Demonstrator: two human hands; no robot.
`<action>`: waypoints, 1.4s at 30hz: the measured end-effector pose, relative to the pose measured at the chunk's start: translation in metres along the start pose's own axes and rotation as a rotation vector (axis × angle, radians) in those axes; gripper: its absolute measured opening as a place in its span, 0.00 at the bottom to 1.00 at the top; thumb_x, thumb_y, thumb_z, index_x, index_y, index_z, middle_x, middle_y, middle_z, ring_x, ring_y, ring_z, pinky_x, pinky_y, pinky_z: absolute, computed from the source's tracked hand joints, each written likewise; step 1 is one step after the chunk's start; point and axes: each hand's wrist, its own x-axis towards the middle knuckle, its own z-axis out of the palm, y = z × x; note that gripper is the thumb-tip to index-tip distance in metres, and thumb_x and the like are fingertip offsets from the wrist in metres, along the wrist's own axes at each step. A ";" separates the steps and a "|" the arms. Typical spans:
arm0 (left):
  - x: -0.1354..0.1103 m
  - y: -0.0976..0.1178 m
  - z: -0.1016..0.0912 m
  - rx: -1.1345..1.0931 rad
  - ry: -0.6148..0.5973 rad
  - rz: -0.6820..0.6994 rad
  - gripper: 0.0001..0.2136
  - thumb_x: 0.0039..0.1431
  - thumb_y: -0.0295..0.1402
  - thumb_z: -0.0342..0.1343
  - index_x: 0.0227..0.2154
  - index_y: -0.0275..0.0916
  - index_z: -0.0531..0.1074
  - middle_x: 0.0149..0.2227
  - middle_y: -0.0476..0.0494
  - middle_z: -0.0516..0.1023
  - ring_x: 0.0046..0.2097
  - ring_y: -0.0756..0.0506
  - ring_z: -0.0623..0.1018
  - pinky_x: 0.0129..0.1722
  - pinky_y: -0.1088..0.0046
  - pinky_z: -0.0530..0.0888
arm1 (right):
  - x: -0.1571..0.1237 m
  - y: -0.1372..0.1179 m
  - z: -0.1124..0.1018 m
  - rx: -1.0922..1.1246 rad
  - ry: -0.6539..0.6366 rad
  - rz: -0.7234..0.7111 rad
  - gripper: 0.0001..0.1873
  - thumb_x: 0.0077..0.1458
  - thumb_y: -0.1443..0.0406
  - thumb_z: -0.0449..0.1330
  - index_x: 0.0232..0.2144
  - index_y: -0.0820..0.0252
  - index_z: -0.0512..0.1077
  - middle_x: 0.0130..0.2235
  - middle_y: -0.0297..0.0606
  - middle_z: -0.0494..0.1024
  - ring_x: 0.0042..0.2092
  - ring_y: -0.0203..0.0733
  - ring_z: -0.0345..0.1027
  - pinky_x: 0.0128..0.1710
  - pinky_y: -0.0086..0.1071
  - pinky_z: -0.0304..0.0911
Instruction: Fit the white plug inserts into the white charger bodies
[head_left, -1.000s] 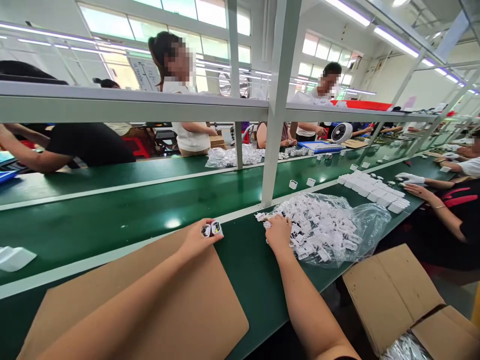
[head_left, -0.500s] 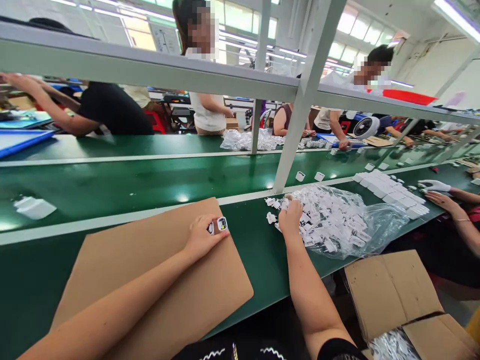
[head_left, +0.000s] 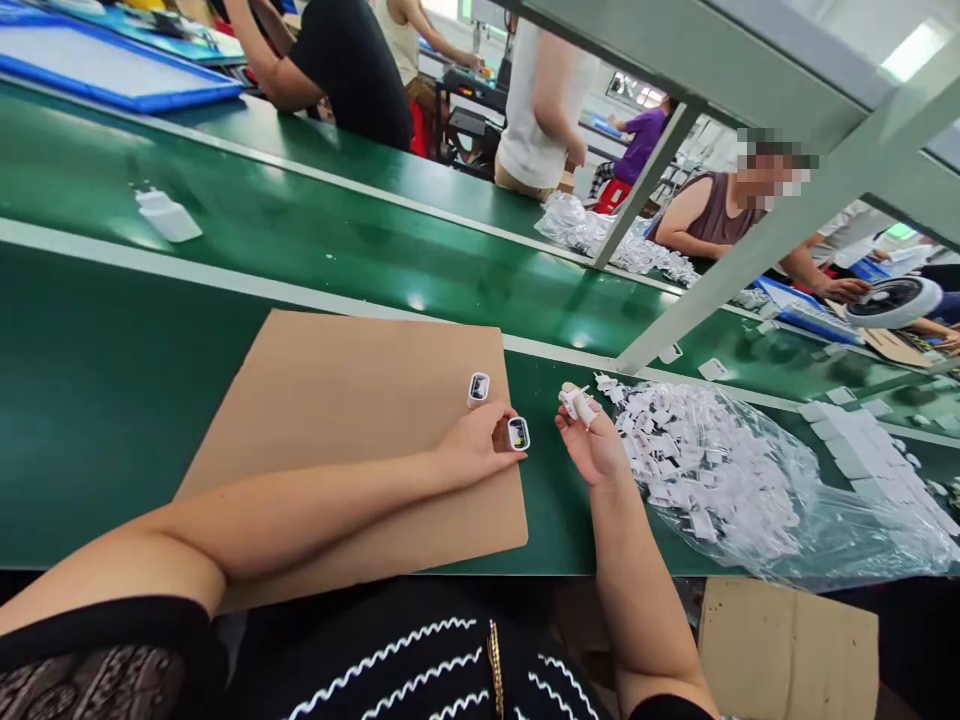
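My left hand (head_left: 480,440) rests on a brown cardboard sheet (head_left: 330,400) and pinches a small white charger housing (head_left: 518,433). A second white housing (head_left: 478,389) stands on the cardboard just beyond my fingers. My right hand (head_left: 592,440) is lifted off the green bench, palm turned up, fingers curled round a small white plug part (head_left: 578,402). Right beside it lies a clear plastic bag (head_left: 750,490) heaped with many such white parts.
A green conveyor belt (head_left: 300,240) runs past, carrying a white charger (head_left: 166,214). A slanted grey frame post (head_left: 720,280) stands beyond the bag. Stacked white housings (head_left: 847,440) lie to the right. Several people work across the line. A cardboard box (head_left: 787,640) sits below the bench.
My right hand left the bag holding a white part and turned palm up. My left hand set one housing down on the cardboard and keeps the other. The camera tilted down.
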 end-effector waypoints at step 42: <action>0.012 -0.010 -0.017 -0.086 -0.151 0.138 0.11 0.61 0.40 0.64 0.40 0.38 0.76 0.37 0.45 0.74 0.36 0.47 0.73 0.36 0.70 0.71 | -0.021 -0.001 0.033 -0.501 -0.020 -0.192 0.18 0.51 0.57 0.72 0.44 0.53 0.79 0.33 0.30 0.75 0.23 0.29 0.63 0.20 0.27 0.60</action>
